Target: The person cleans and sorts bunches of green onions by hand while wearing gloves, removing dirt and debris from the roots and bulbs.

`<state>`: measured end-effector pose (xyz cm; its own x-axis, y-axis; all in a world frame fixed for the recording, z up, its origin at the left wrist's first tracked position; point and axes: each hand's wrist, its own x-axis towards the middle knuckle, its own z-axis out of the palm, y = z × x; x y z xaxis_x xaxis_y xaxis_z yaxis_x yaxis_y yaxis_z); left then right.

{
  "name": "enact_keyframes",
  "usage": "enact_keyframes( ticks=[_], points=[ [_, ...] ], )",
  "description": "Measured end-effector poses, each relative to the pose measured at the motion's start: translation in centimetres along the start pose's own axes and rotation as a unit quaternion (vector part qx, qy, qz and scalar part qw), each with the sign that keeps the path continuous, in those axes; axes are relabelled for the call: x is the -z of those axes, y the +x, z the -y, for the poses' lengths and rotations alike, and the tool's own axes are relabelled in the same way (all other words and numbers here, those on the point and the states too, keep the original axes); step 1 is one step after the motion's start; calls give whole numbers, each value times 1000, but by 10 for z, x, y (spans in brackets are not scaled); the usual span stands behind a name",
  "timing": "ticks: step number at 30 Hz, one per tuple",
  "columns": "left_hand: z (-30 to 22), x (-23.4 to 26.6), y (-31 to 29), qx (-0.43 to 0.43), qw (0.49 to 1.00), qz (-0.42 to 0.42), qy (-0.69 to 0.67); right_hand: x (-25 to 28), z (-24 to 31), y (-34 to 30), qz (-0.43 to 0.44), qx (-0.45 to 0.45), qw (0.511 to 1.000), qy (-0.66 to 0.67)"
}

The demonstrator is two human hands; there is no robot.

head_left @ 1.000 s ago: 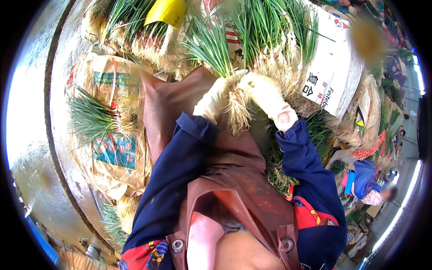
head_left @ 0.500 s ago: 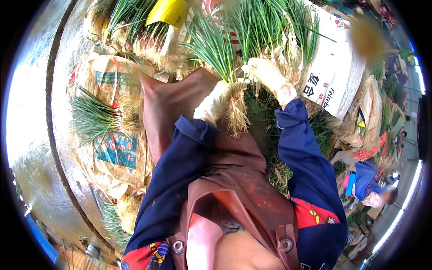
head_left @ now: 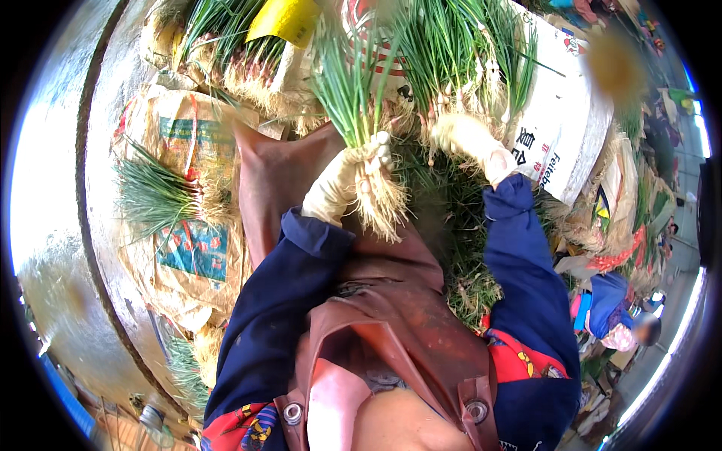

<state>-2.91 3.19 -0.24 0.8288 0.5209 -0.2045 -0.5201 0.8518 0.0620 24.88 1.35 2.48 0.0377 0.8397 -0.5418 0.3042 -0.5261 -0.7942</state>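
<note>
My gloved left hand (head_left: 338, 180) is closed round a bunch of spring onions (head_left: 350, 98), leaves pointing up and away and pale roots hanging below the fist. Apart from it on the right, my gloved right hand (head_left: 465, 139) is at the root end of a large pile of spring onions (head_left: 444, 52). Its fingers are curled together by the bulbs, and what they may hold is hidden. A brown apron (head_left: 286, 173) covers my lap under the left hand.
On the left, a tied bundle of spring onions (head_left: 162, 192) lies on a tan woven sack (head_left: 143, 278). More spring onions (head_left: 218, 37) lie far left beside a yellow sheet (head_left: 282, 22). A white printed sack (head_left: 568, 113) is at right. Loose greens (head_left: 470, 225) cover the ground between my arms. Another person (head_left: 609, 308) is at far right.
My left hand has drawn the bunch left and slightly nearer, away from the right hand. The right hand has moved right and slightly nearer, by the pile's bulbs.
</note>
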Motion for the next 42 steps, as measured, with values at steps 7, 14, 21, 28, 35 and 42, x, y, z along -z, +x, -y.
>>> enact_keyframes(
  ticks=[7, 14, 21, 28, 35, 42],
  points=[
    [2, -14, 5, -23, 998, -52, 18, -13, 42, 37, -172, -79, 875, -445],
    [0, 5, 18, -39, 987, -79, 136, -35, 53, -6, -227, 79, 763, -599],
    [12, 51, 45, -41, 956, -127, 261, -100, 59, -51, -115, 131, 923, -342],
    [8, -15, 21, 16, 959, -202, 199, -78, -9, 44, -12, 70, 951, 302],
    [3, -32, 4, 1, 996, -72, 46, -102, -17, 38, 11, -90, 726, 682],
    [9, -26, 8, -55, 991, -110, 49, -81, -81, 25, -43, 34, 931, -362]
  ],
)
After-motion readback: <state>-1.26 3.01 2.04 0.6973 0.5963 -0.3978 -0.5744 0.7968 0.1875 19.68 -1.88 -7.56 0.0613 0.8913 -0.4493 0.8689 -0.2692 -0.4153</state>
